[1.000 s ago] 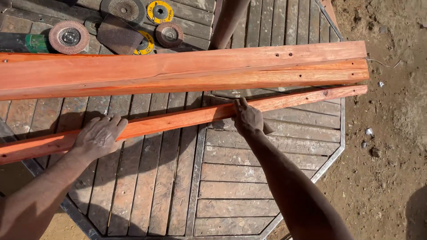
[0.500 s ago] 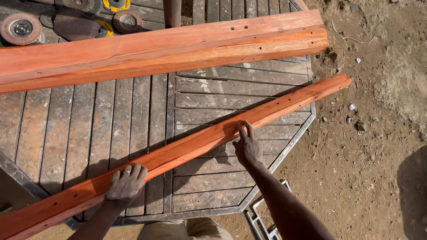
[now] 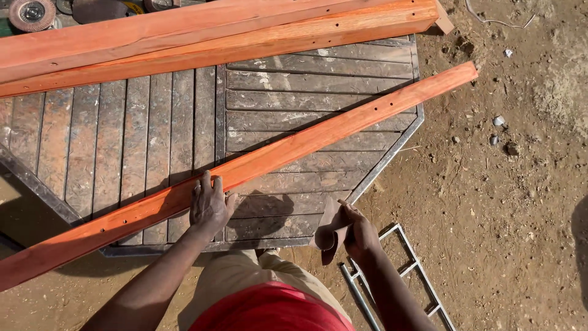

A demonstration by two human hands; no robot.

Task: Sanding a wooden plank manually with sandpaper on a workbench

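A long reddish-orange wooden plank [image 3: 288, 150] lies diagonally across a slatted octagonal wooden tabletop [image 3: 147, 135], its far end jutting over the dirt at the right. My left hand [image 3: 210, 205] presses flat on the plank near the table's front edge. My right hand [image 3: 358, 232] hovers off the table's front right corner, fingers closed on a folded brown sheet of sandpaper [image 3: 329, 228]. It is clear of the plank.
Two thicker orange beams [image 3: 208, 37] lie across the table's far side. Grinder discs [image 3: 32, 12] sit at the top left. A metal ladder-like frame [image 3: 398, 276] lies on the dirt by my right arm. Small stones dot the ground at right.
The plank has been pulled nearer and lies more across the table's front. My right hand has left the plank and now holds sandpaper. My left hand has shifted along the plank.
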